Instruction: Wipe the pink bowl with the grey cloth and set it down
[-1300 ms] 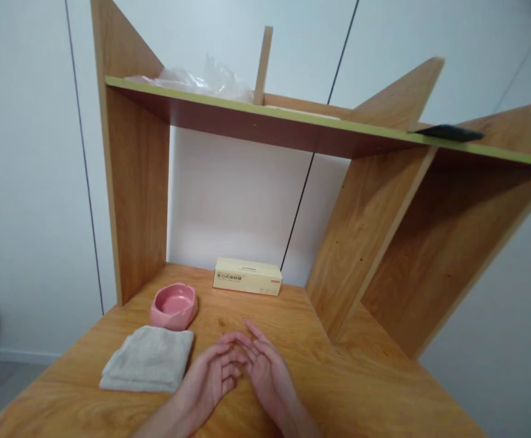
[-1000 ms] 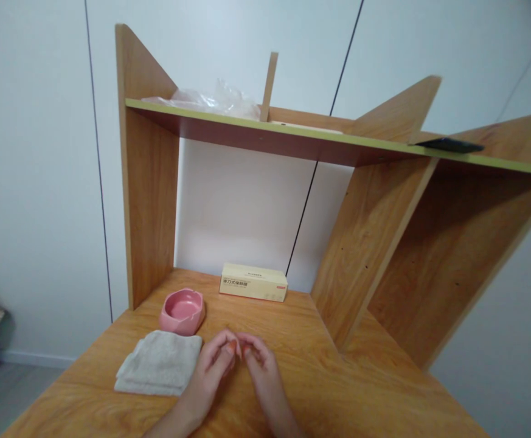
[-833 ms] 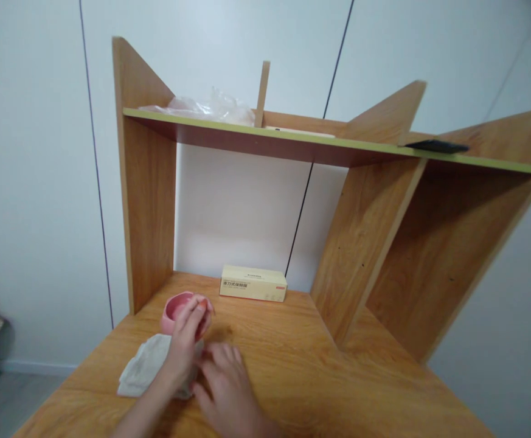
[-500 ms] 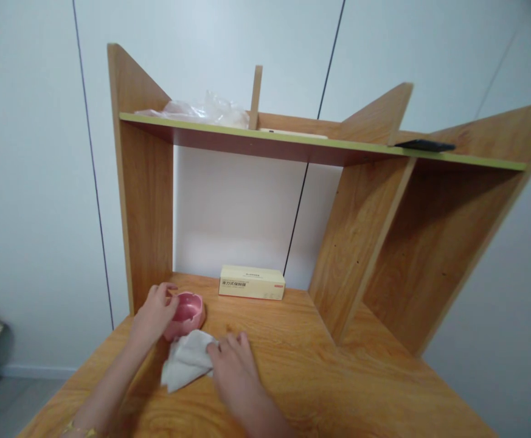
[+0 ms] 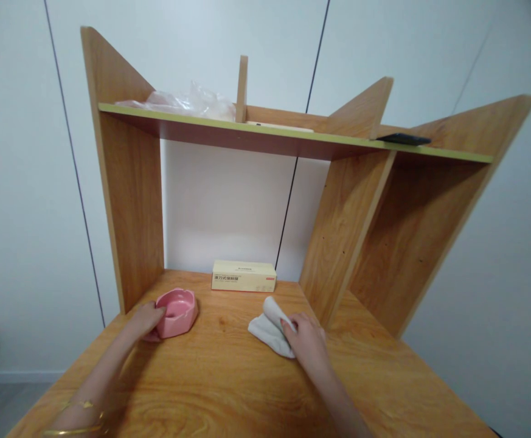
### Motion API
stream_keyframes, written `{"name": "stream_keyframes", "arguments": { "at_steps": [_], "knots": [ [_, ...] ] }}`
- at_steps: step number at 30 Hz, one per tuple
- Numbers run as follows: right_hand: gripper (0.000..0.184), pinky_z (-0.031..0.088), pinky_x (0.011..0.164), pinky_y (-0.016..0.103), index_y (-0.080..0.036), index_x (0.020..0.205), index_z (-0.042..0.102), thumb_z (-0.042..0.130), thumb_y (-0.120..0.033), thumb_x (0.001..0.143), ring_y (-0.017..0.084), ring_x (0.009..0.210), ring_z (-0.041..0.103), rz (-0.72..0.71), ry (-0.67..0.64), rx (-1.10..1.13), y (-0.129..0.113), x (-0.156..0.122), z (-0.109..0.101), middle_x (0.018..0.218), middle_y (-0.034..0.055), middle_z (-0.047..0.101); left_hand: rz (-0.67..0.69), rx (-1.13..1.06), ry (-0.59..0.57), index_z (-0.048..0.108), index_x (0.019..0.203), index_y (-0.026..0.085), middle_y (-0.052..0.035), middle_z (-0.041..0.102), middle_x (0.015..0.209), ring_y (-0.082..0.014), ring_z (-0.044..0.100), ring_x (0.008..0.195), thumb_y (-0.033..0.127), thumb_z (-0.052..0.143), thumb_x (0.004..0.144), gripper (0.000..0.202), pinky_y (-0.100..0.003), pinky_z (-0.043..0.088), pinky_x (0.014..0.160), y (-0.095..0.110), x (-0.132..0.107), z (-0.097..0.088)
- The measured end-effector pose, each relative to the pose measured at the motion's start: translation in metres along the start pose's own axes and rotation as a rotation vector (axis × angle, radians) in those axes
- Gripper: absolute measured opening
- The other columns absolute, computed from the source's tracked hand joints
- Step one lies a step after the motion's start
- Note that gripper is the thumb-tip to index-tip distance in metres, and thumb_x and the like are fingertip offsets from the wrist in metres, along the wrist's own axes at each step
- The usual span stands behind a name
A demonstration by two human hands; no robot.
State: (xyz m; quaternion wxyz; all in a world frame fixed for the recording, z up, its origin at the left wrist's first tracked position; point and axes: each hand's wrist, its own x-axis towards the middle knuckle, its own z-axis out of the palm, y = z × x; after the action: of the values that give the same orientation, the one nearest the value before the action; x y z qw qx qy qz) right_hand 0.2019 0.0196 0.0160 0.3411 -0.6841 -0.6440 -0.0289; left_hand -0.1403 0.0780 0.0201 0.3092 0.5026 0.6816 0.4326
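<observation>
My left hand (image 5: 148,318) is closed on the left rim of a pink ceramic dish (image 5: 178,311), which sits slightly tilted on the wooden desk (image 5: 219,377). A crumpled white cloth (image 5: 268,328) lies on the desk to the right of centre, and my right hand (image 5: 307,339) grips it, fingers curled over its right end. Behind both, a cream cardboard box (image 5: 244,275) with printed text lies against the back of the desk.
A wooden hutch stands on the desk, with a left side panel (image 5: 131,207), a slanted divider (image 5: 347,225) and a top shelf (image 5: 265,132). On the shelf lie clear plastic wrap (image 5: 183,100) and a flat black object (image 5: 402,139). White wall panels are behind.
My hands parted from the middle. The left went to the pink dish and took its rim. The right picked up the cloth beside the dish and dragged it to the right, crumpled.
</observation>
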Motion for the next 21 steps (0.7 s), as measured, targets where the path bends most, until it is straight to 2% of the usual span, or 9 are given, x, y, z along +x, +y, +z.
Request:
{"name": "stream_keyframes", "arguments": {
  "at_steps": [2, 4, 9, 12, 14, 17, 21],
  "knots": [
    [0.026, 0.034, 0.067, 0.032, -0.020, 0.072, 0.059, 0.042, -0.038, 0.079, 0.021, 0.074, 0.052, 0.022, 0.170, 0.168, -0.006, 0.002, 0.003, 0.072, 0.0068, 0.060, -0.102, -0.122, -0.053, 0.054, 0.074, 0.014, -0.0027, 0.053, 0.043, -0.0260, 0.056, 0.039, 0.023, 0.056, 0.060, 0.017, -0.036, 0.045, 0.040, 0.001, -0.005, 0.006],
    [0.027, 0.036, 0.064, 0.031, -0.019, 0.077, 0.058, 0.041, -0.041, 0.079, 0.020, 0.070, 0.051, 0.043, 0.249, 0.343, -0.010, 0.003, 0.006, 0.071, 0.0055, 0.059, -0.174, -0.243, -0.095, 0.052, 0.086, 0.015, -0.0008, 0.054, 0.047, -0.0221, 0.056, 0.040, 0.024, 0.056, 0.063, 0.026, -0.035, 0.047, 0.045, 0.001, -0.012, 0.017],
    [0.028, 0.039, 0.065, 0.030, -0.020, 0.087, 0.055, 0.046, -0.044, 0.076, 0.019, 0.072, 0.052, 0.113, 0.215, 0.613, -0.015, -0.002, 0.022, 0.080, 0.0045, 0.060, -0.250, -0.516, -0.218, 0.047, 0.093, 0.015, -0.0022, 0.057, 0.057, -0.0150, 0.058, 0.047, 0.031, 0.056, 0.071, 0.028, -0.029, 0.051, 0.054, 0.007, -0.029, 0.051],
    [0.028, 0.038, 0.071, 0.031, -0.021, 0.089, 0.055, 0.048, -0.043, 0.075, 0.020, 0.079, 0.052, 0.112, 0.189, 0.666, -0.012, -0.006, 0.027, 0.086, 0.0052, 0.060, -0.293, -0.684, -0.293, 0.045, 0.096, 0.017, -0.0020, 0.058, 0.062, -0.0112, 0.057, 0.048, 0.031, 0.057, 0.073, 0.029, -0.025, 0.052, 0.056, 0.012, -0.044, 0.067],
    [0.028, 0.038, 0.074, 0.032, -0.021, 0.091, 0.055, 0.048, -0.043, 0.076, 0.021, 0.082, 0.052, 0.113, 0.184, 0.693, -0.011, -0.007, 0.027, 0.089, 0.0056, 0.059, -0.278, -0.734, -0.315, 0.044, 0.097, 0.017, -0.0008, 0.058, 0.064, -0.0101, 0.057, 0.046, 0.025, 0.063, 0.068, 0.035, -0.025, 0.053, 0.054, 0.014, -0.054, 0.075],
    [0.026, 0.036, 0.076, 0.034, -0.022, 0.092, 0.056, 0.048, -0.042, 0.077, 0.022, 0.084, 0.050, 0.067, 0.193, 0.690, -0.011, -0.010, 0.023, 0.089, 0.0059, 0.058, -0.230, -0.700, -0.330, 0.045, 0.097, 0.016, -0.0020, 0.060, 0.068, -0.0128, 0.060, 0.049, 0.015, 0.071, 0.059, 0.046, -0.028, 0.054, 0.053, 0.016, -0.064, 0.084],
    [0.023, 0.031, 0.076, 0.037, -0.026, 0.093, 0.061, 0.049, -0.039, 0.078, 0.023, 0.080, 0.045, -0.023, 0.199, 0.563, -0.020, -0.016, 0.020, 0.080, 0.0047, 0.053, -0.136, -0.636, -0.350, 0.043, 0.098, 0.017, -0.0008, 0.060, 0.070, -0.0149, 0.062, 0.051, 0.020, 0.075, 0.055, 0.053, -0.029, 0.055, 0.051, 0.015, -0.071, 0.090]
  ]
}}
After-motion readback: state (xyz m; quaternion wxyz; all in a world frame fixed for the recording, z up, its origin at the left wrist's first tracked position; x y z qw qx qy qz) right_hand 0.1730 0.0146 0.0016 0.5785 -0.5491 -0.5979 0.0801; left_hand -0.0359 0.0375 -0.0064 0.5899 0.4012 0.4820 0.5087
